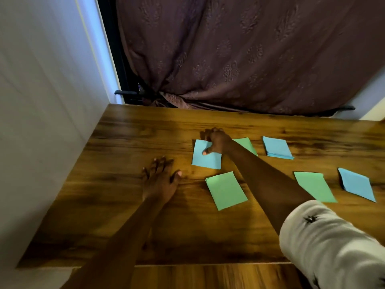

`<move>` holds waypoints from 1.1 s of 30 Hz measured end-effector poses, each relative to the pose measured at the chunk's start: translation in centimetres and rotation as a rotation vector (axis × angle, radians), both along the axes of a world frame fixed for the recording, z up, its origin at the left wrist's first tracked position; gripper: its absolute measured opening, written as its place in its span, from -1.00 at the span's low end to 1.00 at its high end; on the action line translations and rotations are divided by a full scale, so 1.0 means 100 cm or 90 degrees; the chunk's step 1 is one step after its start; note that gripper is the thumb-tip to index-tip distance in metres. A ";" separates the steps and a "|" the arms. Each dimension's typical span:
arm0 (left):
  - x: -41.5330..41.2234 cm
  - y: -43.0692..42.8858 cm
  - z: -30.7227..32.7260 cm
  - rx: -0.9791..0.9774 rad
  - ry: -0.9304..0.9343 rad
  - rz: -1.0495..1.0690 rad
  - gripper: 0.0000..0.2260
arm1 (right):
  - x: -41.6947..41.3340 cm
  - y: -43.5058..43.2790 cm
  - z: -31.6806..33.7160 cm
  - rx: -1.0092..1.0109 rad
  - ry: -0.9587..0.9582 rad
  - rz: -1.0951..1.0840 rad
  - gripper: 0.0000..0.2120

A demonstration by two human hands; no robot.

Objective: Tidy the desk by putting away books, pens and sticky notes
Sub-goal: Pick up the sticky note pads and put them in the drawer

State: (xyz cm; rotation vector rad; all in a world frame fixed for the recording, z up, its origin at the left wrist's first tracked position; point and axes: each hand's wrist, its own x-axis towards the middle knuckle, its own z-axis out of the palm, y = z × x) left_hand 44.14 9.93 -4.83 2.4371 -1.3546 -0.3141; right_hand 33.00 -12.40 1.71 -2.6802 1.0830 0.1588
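Note:
Several sticky-note pads lie on the wooden desk (129, 205). My right hand (216, 141) reaches across to a blue pad (208, 160) and pinches its far edge, thumb pressed on its top face. A green pad (248, 143) sits partly hidden behind that wrist. Another green pad (226, 190) lies nearer me, below the forearm. Further right are a thicker blue pad (277, 147), a green pad (314, 185) and a blue pad (357, 184). My left hand (161, 180) rests flat on the desk with spread fingers, left of the pads.
A white wall (41, 122) borders the desk on the left. A brown curtain (250, 59) hangs behind the far edge, over a dark window frame (127, 92). The desk's front edge runs close to me.

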 end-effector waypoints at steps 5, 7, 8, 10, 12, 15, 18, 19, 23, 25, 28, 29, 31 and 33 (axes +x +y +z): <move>0.000 -0.020 0.031 -0.316 0.572 0.090 -0.34 | -0.006 0.026 0.036 0.267 -0.287 0.048 -0.84; -0.003 -0.029 0.048 -0.352 0.652 0.043 -0.33 | -0.007 0.036 0.058 0.339 -0.290 0.097 -0.84; -0.006 -0.034 0.057 -0.358 0.658 0.026 -0.41 | -0.008 0.041 0.068 0.365 -0.290 0.121 -0.85; -0.016 -0.037 0.072 -0.379 0.651 0.022 -0.65 | -0.011 0.046 0.083 0.405 -0.300 0.147 -0.88; -0.028 -0.036 0.078 -0.409 0.669 0.062 -0.80 | -0.020 0.037 0.087 0.394 -0.323 0.114 -0.88; -0.043 -0.032 0.076 -0.411 0.656 0.112 -0.83 | -0.047 0.000 0.073 0.300 -0.359 -0.015 -0.93; -0.058 -0.029 0.073 -0.390 0.586 0.123 -0.83 | -0.082 -0.034 0.039 0.242 -0.240 -0.137 -0.84; -0.063 -0.027 0.073 -0.394 0.578 0.129 -0.83 | -0.092 -0.041 0.023 0.167 -0.112 -0.125 -0.69; -0.078 -0.030 0.070 -0.394 0.615 0.175 -0.78 | -0.110 -0.054 -0.004 0.049 0.091 -0.047 -0.25; -0.084 -0.033 0.067 -0.386 0.645 0.209 -0.80 | -0.107 -0.060 -0.003 0.036 0.079 -0.035 -0.19; -0.098 -0.040 0.064 -0.406 0.710 0.271 -0.79 | -0.107 -0.067 0.002 -0.026 0.112 -0.011 -0.14; -0.102 -0.040 0.064 -0.405 0.722 0.294 -0.77 | -0.108 -0.068 0.002 -0.025 0.101 -0.016 -0.20; -0.109 -0.041 0.059 -0.397 0.757 0.334 -0.69 | -0.112 -0.068 -0.002 0.026 -0.018 -0.070 -0.45; -0.116 -0.042 0.052 -0.394 0.798 0.356 -0.69 | -0.117 -0.060 0.000 0.134 -0.211 -0.161 -0.73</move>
